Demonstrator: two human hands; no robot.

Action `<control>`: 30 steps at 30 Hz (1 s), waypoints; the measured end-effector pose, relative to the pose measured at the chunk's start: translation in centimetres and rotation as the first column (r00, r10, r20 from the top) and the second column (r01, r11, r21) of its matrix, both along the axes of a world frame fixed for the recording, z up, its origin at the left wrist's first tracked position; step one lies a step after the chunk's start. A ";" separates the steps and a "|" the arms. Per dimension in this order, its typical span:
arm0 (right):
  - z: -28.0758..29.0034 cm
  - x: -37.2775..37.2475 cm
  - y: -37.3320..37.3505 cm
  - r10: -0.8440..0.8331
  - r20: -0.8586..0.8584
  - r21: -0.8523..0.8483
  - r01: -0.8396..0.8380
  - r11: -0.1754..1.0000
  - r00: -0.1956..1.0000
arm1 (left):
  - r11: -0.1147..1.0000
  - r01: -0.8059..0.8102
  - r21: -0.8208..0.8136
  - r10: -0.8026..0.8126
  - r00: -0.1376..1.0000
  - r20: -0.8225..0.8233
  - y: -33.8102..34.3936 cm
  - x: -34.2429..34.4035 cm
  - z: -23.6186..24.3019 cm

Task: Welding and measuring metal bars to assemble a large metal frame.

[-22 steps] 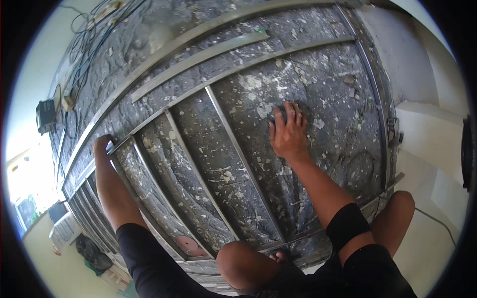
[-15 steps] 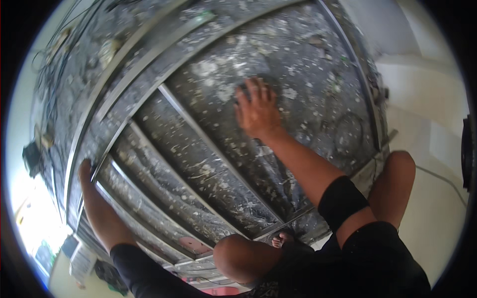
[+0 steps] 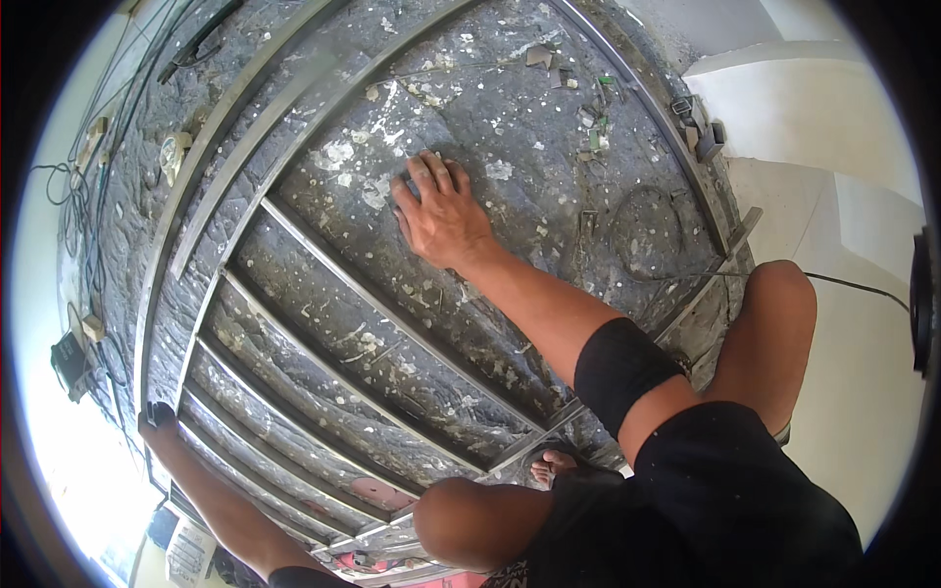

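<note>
Squatting over a metal frame [image 3: 392, 323] laid flat on a rough grey floor [image 3: 510, 118] spattered with pale flecks. Right hand [image 3: 441, 216] pressed palm down on the floor inside the frame's widest bay, just beyond the nearest crossbar [image 3: 333, 265], fingers spread flat, grip apart and clamped on nothing. Left hand [image 3: 157, 419] far out at the frame's left edge, fingertips curled over the outer rail [image 3: 186, 225]; too small and too close to the picture's rim to tell whether the grip is closed around the rail or only resting against it. Several thin bars running side by side between the two hands, dividing the frame into narrow strips, all lying flat on the floor. Bare knees on either side of the frame's near corner, a foot in a sandal [image 3: 554, 465] right at that corner, touching the floor beside the bars. Black shorts [image 3: 725, 500] at the lower right. Small scraps and bits of metal [image 3: 593, 122] scattered inside the frame's far bay, well apart from the right hand. Loose cables [image 3: 88, 196] beyond the frame's left rail, with a small dark box [image 3: 71, 361] near them.
</note>
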State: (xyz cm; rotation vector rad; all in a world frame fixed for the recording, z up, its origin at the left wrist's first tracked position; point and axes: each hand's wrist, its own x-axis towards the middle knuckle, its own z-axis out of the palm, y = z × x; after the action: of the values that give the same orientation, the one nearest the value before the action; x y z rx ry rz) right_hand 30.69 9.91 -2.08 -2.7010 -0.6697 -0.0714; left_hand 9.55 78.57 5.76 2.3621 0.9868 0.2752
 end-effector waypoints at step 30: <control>5.1 16.2 -17.2 -0.032 -0.152 -0.357 -0.025 0.934 0.988 | 0.657 -0.041 -0.753 0.436 0.835 0.336 -66.7 -26.3 16.0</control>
State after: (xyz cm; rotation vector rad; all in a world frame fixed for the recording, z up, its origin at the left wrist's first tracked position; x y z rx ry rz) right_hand 46.86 -7.33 2.98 -3.0129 -0.6856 0.2869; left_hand -16.71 11.88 21.76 1.3186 0.9277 0.4663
